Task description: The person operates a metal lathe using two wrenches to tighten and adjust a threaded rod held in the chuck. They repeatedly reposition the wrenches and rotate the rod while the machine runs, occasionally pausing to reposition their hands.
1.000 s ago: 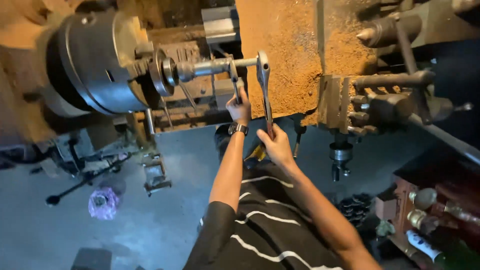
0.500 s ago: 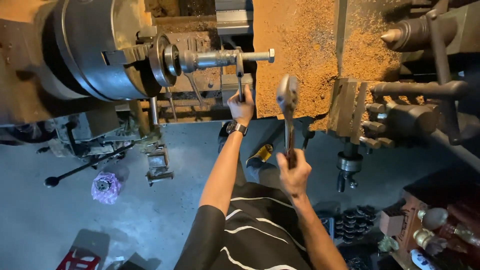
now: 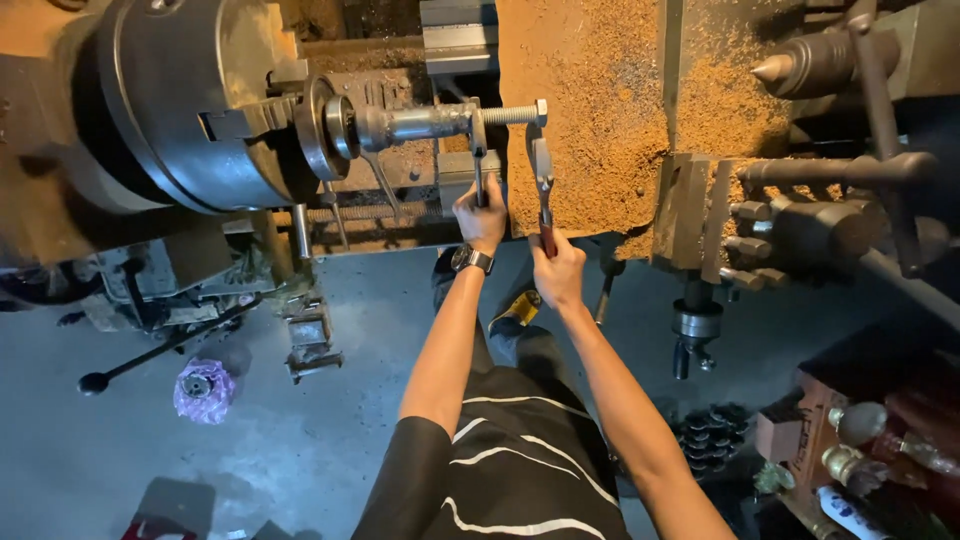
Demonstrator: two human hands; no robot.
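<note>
While left hand (image 3: 481, 217) grips a spanner (image 3: 478, 165) on the threaded shaft (image 3: 450, 121), right hand (image 3: 558, 272) fist-grips wrench (image 3: 543, 182) just below bolt end.

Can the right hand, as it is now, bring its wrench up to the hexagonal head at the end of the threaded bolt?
Probably yes. The right hand holds the wrench upright, its upper end just below the bolt head. Nothing lies between them; the left hand grips another wrench further left on the bolt.
</note>
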